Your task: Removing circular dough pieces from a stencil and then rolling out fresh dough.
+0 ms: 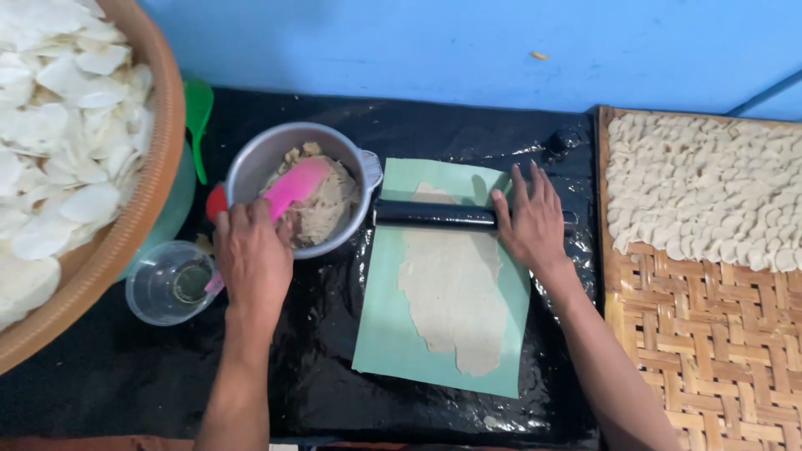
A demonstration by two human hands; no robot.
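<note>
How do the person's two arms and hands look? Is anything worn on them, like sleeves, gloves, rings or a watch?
Both forearms are bare up to the picture's lower edge; no sleeves show. The left hand and the right hand wear no gloves. No ring, watch or bracelet shows on the fingers or wrists, as far as this view shows.

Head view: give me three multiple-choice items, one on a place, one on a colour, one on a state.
1. Where does the right hand rest?
A. on the black rolling pin
B. in the clear cup
C. on the woven tray

2. What colour is the sheet under the flattened dough?
A. red
B. light green
C. white

3. In what state is the metal pot?
A. upside down
B. lidded
C. open, with dough and a pink spatula inside

Answers: 1 A, the palm lies on the pin's right end; 2 B, green shows all round the dough; 3 C, the left hand is at its rim.
</note>
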